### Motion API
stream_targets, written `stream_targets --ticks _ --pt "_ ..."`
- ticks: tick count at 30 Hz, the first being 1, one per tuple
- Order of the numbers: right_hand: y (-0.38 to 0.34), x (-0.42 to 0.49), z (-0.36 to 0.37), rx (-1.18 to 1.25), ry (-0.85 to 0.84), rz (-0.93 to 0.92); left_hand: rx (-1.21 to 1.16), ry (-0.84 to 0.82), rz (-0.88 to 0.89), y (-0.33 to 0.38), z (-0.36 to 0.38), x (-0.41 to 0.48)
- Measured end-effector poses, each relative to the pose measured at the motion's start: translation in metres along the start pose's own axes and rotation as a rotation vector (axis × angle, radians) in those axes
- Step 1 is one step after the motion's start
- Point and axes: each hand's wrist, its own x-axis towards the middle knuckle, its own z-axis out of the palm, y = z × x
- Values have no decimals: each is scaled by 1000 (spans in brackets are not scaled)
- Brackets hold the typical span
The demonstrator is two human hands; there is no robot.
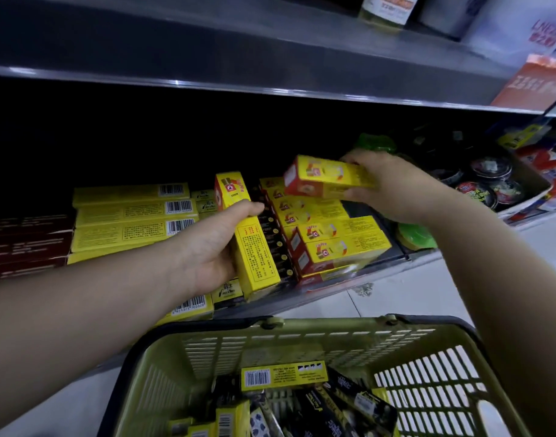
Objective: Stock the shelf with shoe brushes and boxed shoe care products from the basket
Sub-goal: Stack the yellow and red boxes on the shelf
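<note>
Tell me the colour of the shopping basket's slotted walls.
Olive green on the basket; the head view, the only one, shows it best.

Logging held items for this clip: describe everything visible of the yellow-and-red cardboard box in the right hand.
The yellow-and-red cardboard box is long and rectangular, yellow on top, red on its free end and lower side. It looks closed. The right hand grips one end, holding it nearly level above the stack of matching boxes on the shelf.

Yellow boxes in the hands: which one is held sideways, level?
The level box in the right hand, above the stack. The left hand holds the other box end up.
</note>
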Motion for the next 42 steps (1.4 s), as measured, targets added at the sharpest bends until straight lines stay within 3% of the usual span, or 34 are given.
stream_targets --ticks 3,9,18,22,24,26,28,29,33,35,39,42 --pt "20 21 12 -182 -107 35 -1 32 -54 -5 1 3" --pt "33 30 45 -14 -376 84 37 28 -68 -9 7 12" --pt "27 12 46 120 -483 31 40 30 -71 -6 12 20" --pt "21 7 47 109 -436 20 24 30 -87 -6 11 18" --pt "13 2 45 124 -310 4 23 26 -49 -7 10 19" --pt "-6 -6 45 381 -177 -18 -12 5 6 -6 11 19" --pt "-29 -14 46 687 -182 -41 -51 -23 49 -5 14 20" --pt "-39 -18 48 729 -224 -63 -72 -30 64 -5 16 19" --pt "-52 -20 40 619 -182 -109 -90 -96 118 -8 18 17" --pt "-44 -14 28 610 -105 -82 136 -117 181 -15 16 15" --pt "-15 12 13 25 52 -87 959 34 633 -33 12 22" --pt "2 34 21 -211 17 -21 1248 72 842 -42 18 32"
